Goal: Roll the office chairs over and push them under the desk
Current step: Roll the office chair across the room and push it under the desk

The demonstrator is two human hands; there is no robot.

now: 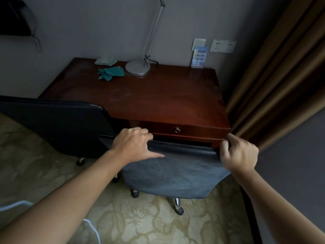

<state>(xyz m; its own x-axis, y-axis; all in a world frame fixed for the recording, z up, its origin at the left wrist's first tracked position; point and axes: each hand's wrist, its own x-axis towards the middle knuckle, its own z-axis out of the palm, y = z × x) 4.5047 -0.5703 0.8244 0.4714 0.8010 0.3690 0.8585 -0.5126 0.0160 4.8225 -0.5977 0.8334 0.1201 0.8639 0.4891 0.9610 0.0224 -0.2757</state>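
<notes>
Two bare forearms reach in from the bottom edge toward the desk point(158, 95), a red-brown wooden one set into a room corner, grey wall behind it and tan curtains point(281, 73) hanging just to its right. Patterned yellowish carpet point(140, 226) covers the floor in front of the desk. Against the desk's front edge stands a grey chair point(172, 175), its backrest top just below the desk's drawer point(177, 130) (the seat is hidden behind the backrest), with castors showing on the carpet beneath. A second, black chair point(58, 124) stands to the left of the desk's front, its backrest overlapping the desk's left corner and touching or nearly touching the grey one; one castor shows under it. The drawer is closed, so nothing of its contents can be seen; a small round metal lock sits at its middle. On the desk near the wall are a lamp point(138, 68) with a round silver base and a thin arm rising up out of view, a crumpled green cloth point(110, 73) to the left of the base, a pale folded item behind the cloth, and a small blue card stand point(199, 57) at the desk's back right, under wall sockets point(223, 46). The left hand point(133, 145) grasps the top left of the grey backrest, fingers curled over the rim, thumb stretched along the back. The right hand point(237, 152) grips the top right corner, fingers wrapped tight.
</notes>
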